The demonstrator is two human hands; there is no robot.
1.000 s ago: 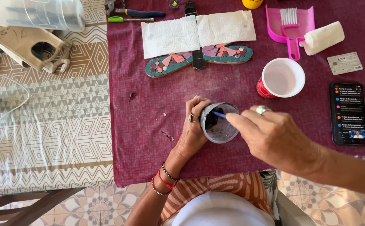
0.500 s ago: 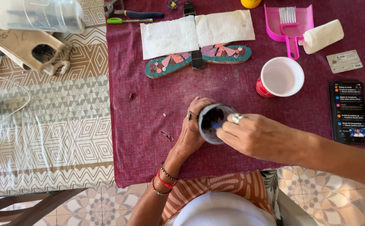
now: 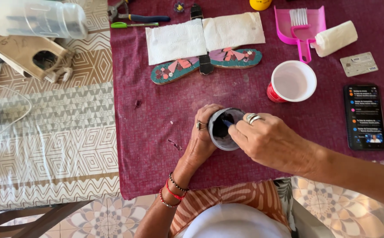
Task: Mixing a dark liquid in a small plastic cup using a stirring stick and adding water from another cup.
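The left hand [image 3: 202, 137] wraps its grip around a small grey cup [image 3: 223, 128], while the right hand [image 3: 269, 142] pinches a blue stick [image 3: 226, 124] inside it.

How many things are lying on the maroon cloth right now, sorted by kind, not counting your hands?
Cups: 2, a small grey cup held in both hands and a red plastic cup with white inside
White paper napkins: 2
Mosaic butterfly: 1
Pink dustpan with brush: 1
White paper roll: 1
Black smartphone: 1
Silver card: 1
Total: 9
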